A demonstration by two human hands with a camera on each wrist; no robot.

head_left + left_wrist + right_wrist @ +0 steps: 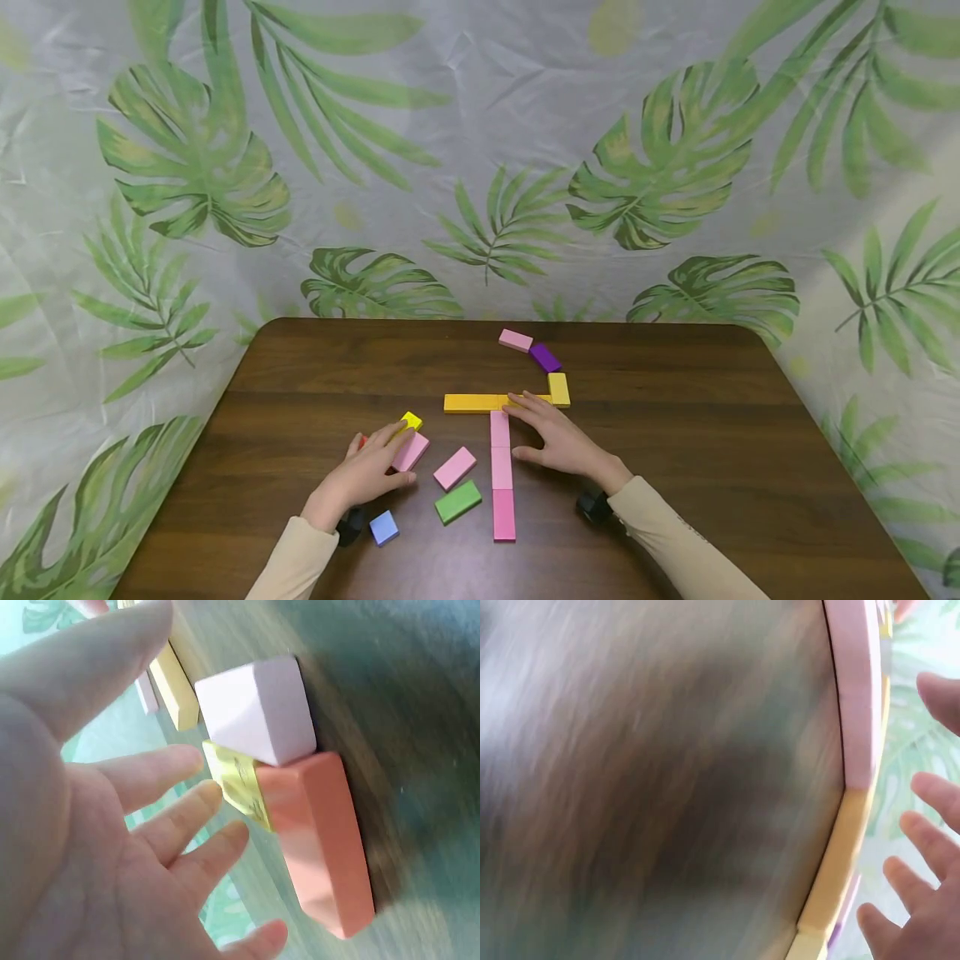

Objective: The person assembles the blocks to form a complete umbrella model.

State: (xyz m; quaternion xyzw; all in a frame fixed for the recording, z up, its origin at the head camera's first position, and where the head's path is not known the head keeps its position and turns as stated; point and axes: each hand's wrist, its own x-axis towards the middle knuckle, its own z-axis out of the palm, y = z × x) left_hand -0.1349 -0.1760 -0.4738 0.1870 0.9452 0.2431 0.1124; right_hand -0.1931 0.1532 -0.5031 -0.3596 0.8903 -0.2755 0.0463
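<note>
Head cam: I'm seeing the left hand (360, 477) loosely spread, with the red block (324, 844), yellow block (411, 421) and pink block (412, 452) by its fingertips; can't tell if they touch. Green block (458, 502) is right of its thumb. Further over, the pink row (502, 468) lies just left of the spread right hand (558, 439), fingertips over the orange row (471, 403).

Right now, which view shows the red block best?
Left wrist: the red block is large there, with its long faces unobstructed. Head shows only a sliver of it, the left hand hiding the rest. In right wrist I can't make it out.
</note>
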